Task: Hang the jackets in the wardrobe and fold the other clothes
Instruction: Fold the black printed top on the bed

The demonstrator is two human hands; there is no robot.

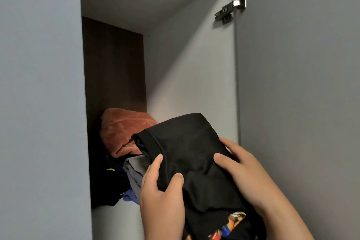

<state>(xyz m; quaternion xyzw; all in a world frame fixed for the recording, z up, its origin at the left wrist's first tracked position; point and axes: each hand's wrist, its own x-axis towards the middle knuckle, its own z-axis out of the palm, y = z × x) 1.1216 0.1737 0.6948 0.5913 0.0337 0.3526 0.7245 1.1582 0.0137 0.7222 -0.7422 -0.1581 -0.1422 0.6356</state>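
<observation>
A folded black garment (187, 148) is held up at the mouth of an upper wardrobe compartment (191, 68). My left hand (161, 197) grips its left side, thumb on top and fingers underneath. My right hand (241, 169) grips its right side, thumb pressed on the cloth. Under the black piece, near the bottom edge, a garment with a colourful print (231, 224) shows in the same stack. The far end of the black garment hangs over clothes lying on the shelf.
On the shelf (115, 218) lie an orange-brown fleece bundle (124, 128), grey cloth (134, 173), a dark item with a yellow mark (111, 171) and a blue piece (130, 198). Grey panels flank the opening; a metal hinge (231, 6) holds the open door (300, 84) at right.
</observation>
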